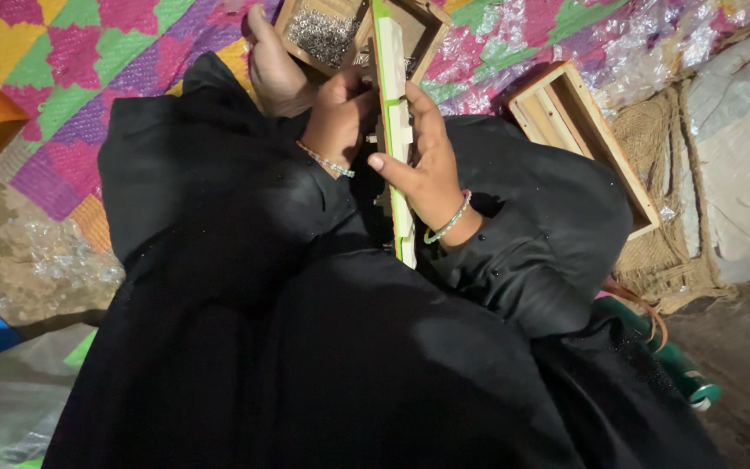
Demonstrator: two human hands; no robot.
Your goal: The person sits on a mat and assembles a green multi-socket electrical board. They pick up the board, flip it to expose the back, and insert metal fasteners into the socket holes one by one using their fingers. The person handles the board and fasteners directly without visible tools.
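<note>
The right hand (427, 169) is grasping the green-edged wooden frame (395, 130) while the left hand (336, 117), beside it, is pinching something too small to tell.

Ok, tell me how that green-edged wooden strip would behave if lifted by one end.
The green-edged wooden strip looks stiff: it stays straight beyond the right hand gripping it. Probably light, being thin. Long and narrow, it may swing or twist.

A seated person in loose black clothing with long sleeves; a beaded bracelet circles the left hand (333, 122), a green bangle the right hand (427, 165)
</note>
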